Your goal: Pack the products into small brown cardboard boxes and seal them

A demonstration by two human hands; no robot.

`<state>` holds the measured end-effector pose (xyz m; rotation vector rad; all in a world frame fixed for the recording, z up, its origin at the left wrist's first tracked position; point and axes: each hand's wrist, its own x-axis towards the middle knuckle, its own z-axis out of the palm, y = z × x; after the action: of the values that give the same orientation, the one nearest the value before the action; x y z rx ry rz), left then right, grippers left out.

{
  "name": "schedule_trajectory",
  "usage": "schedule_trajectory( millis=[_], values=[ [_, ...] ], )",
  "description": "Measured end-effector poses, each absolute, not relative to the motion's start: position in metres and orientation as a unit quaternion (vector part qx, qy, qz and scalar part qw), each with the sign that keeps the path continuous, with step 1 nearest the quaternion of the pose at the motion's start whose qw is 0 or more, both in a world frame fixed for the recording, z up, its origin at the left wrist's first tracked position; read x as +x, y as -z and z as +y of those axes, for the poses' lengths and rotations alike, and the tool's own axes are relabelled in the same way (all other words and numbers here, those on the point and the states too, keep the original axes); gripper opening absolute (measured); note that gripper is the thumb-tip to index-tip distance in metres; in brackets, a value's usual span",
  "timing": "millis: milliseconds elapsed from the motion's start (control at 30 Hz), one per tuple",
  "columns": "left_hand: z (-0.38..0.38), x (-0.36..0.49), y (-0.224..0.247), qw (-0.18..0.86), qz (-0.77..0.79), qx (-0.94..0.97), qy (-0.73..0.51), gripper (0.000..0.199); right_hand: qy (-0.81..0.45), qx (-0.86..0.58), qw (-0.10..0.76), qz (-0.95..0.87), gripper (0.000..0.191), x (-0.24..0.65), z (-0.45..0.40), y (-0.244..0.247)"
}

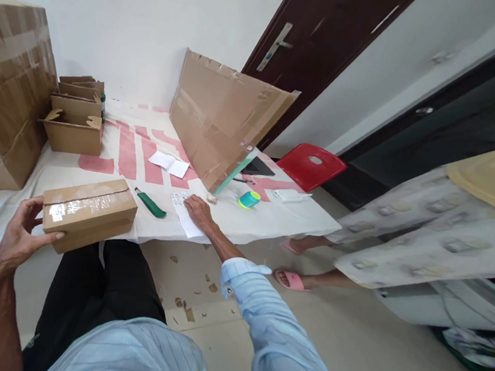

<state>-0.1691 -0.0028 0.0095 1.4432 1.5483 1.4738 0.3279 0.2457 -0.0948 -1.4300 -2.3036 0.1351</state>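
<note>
A closed cardboard box (90, 210) with shiny tape along its top lies at the table's front edge. My left hand (25, 233) grips its left end, thumb on the near side and fingers behind. My right hand (199, 213) rests on a white sheet with small printed round marks (188, 220); its fingertips are pressed together at the marks, and whether they pinch anything is too small to tell. Between the box and the sheet lies a green cutter (151, 205). A yellow and teal tape roll (249, 199) sits right of my right hand.
Large cardboard boxes (10, 84) and open small boxes (74, 132) stand at the left. A big cardboard sheet (228, 118) leans behind folded paper (169, 164). Beyond the table (310, 221) are a red chair (311, 165) and a person in pink slippers. Cardboard scraps litter the floor.
</note>
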Motion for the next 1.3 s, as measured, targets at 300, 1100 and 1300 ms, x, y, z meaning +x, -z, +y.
schedule_trajectory(
  millis=[300,1100,1300],
  values=[
    [-0.002,-0.164,-0.015,0.279,0.572,0.535,-0.555,0.087,-0.105,-0.528,0.223,-0.812,0.032,0.334,0.252,0.086],
    [-0.007,-0.161,-0.019,0.27,0.592,0.532,-0.542,0.084,-0.102,-0.602,0.369,-0.701,0.043,0.314,0.242,0.073],
    [-0.008,-0.164,-0.017,0.267,0.596,0.568,-0.501,0.083,-0.111,-0.513,0.357,-0.773,0.029,0.26,0.207,0.076]
  ],
)
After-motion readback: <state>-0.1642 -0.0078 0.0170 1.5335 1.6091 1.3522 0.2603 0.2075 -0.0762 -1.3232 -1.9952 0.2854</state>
